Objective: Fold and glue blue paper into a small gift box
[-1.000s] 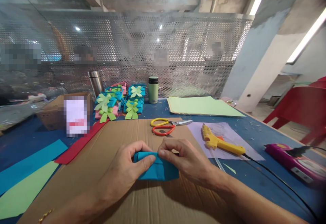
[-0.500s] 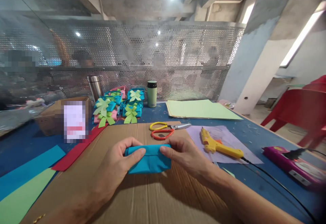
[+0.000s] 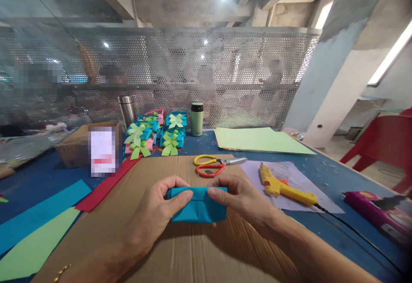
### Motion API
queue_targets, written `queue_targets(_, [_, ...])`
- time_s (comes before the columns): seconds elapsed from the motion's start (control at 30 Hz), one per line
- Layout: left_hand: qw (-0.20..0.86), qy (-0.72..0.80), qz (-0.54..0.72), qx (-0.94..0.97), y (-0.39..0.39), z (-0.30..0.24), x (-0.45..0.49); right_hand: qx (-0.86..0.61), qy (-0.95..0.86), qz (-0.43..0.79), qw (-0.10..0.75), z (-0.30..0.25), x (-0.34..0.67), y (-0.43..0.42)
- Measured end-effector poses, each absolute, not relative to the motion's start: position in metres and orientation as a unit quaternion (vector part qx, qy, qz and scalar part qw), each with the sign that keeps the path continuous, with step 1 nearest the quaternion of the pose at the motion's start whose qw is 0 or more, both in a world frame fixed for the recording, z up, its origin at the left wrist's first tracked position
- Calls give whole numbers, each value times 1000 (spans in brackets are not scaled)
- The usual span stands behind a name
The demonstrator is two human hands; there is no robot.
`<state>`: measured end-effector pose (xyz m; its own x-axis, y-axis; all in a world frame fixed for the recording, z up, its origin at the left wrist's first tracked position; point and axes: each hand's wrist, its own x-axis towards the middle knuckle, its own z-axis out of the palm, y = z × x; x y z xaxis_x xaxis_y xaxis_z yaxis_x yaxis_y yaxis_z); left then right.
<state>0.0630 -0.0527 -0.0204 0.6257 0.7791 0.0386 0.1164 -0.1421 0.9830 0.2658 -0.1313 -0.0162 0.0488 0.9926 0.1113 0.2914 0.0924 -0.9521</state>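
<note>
A folded teal paper piece (image 3: 197,206) stands on the brown cardboard sheet (image 3: 180,248) in front of me. My left hand (image 3: 154,214) pinches its upper left edge, thumb in front and fingers curled behind. My right hand (image 3: 240,198) pinches the upper right edge the same way. Both hands are closed on the paper. Just beyond lie scissors (image 3: 212,165) with yellow and red handles.
A yellow glue gun (image 3: 283,186) lies on lilac paper at right, its cord trailing off. A purple device (image 3: 376,210) sits far right. Finished teal and green paper pieces (image 3: 154,133), two flasks, a cardboard box (image 3: 80,147), green sheets (image 3: 257,139) and coloured strips (image 3: 38,223) surround the cardboard.
The teal paper has been pressed into a tighter, narrower fold, and both hands have shifted slightly on its top edge. The view has drifted a little.
</note>
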Motion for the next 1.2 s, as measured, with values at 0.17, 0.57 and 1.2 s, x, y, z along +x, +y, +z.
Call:
queue_targets(0.17, [541, 310, 275, 732, -53, -23, 64, -570, -573, 369, 458, -18, 263, -131])
queue_targets(0.57, [515, 303, 267, 756, -48, -22, 68, -608, -617, 301, 399, -12, 254, -136])
queue_targets(1.2, [574, 304, 275, 708, -35, -22, 62, -589, -569, 328, 471, -16, 267, -131])
